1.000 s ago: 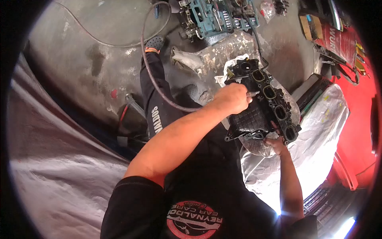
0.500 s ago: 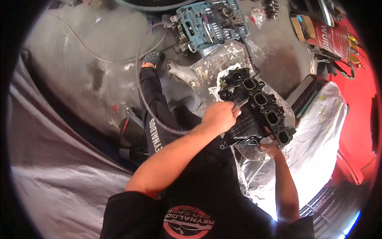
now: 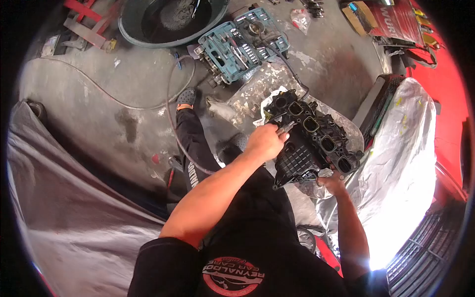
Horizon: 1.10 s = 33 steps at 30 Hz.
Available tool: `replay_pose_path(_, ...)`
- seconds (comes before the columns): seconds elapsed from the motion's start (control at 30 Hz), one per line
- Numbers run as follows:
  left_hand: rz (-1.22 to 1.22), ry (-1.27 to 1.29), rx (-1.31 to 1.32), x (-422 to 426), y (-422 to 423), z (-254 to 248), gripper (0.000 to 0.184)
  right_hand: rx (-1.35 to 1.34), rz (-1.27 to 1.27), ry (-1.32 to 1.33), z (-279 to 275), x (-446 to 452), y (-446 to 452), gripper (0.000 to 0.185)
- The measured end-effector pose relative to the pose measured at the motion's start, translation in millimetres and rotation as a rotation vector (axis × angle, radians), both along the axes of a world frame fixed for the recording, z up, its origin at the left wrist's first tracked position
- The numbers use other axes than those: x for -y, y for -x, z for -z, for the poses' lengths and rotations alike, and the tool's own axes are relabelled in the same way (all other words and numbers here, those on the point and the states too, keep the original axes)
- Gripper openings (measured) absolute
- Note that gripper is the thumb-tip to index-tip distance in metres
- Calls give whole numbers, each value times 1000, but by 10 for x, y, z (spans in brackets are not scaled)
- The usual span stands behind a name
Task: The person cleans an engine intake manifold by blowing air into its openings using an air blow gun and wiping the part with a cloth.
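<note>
A black plastic intake manifold point(image 3: 298, 161) with several oval ports in a row lies tilted in front of me. My left hand point(image 3: 266, 142) is closed around a short silver metal tool point(image 3: 285, 128) whose tip points at the manifold near the ports; its exact kind is unclear. My right hand point(image 3: 332, 183) grips the manifold's near right end, its fingers partly hidden beneath it. Beside those fingers is a small whitish, crumpled-looking piece point(image 3: 325, 173). A thin hose point(image 3: 174, 126) runs across the floor and passes behind my left forearm, where its end is hidden.
Ahead stands an open teal socket set case point(image 3: 232, 62), with a wide dark basin point(image 3: 129, 37) behind it. Silver sheeting point(image 3: 398, 148) covers something on the right, and a grey cover point(image 3: 74, 198) hangs at left. A cardboard box point(image 3: 357, 20) sits at the far right.
My view has shifted, bringing more of the basin into sight. The tool tip now sits closer to the ports, and the manifold is turned slightly. Both hands keep their holds.
</note>
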<state>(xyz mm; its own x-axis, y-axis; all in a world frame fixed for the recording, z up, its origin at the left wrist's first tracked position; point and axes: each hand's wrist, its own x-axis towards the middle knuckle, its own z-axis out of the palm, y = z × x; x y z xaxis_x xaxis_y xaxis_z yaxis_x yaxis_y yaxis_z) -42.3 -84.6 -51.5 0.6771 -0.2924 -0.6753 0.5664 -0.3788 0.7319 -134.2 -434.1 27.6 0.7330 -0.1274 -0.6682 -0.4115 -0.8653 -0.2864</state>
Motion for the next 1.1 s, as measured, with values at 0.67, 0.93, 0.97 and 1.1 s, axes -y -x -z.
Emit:
replay_pose_path(0.67,237,-82,153,-226,-452,-461,40,-4,98,154,13,-87,65,84)
replay_pose_path(0.93,253,110,-75,-453,-640,-501,38,27,42,159,169,60,164,91)
replay_pose_path(0.97,228,107,-114,-474,-667,-504,37,49,45,141,219,149,246,93)
replay_pose_path(1.1,247,40,71,-446,-511,-533,39,-157,4,407,7,-96,93,100)
